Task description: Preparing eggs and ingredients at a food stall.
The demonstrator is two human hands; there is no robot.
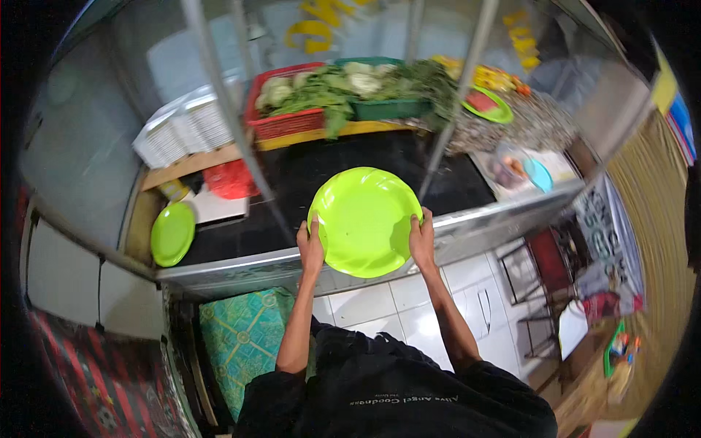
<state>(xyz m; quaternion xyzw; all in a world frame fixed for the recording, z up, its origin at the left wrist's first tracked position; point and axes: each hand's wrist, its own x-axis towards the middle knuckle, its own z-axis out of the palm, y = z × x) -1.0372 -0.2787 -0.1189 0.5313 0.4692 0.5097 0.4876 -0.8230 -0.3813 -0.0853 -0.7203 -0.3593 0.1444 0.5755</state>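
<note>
A round lime-green plate (364, 219) is held up in front of me, over the near edge of a black counter (292, 164). My left hand (309, 244) grips its left rim, thumb on the upper side. On the right rim my right hand (422, 237) holds it the same way, and the fingers beneath are mostly hidden. Nothing lies on the plate. Another lime-green plate (173, 233) stands at the counter's left end, apart from my hands.
Behind the counter's upright metal bars sit a red basket (288, 125) and a green basket (391, 109) of vegetables. White boxes (186, 124) are stacked at left. A clear container (507, 166) and blue lid (539, 175) lie at right. Stools (548, 259) stand on the tiled floor.
</note>
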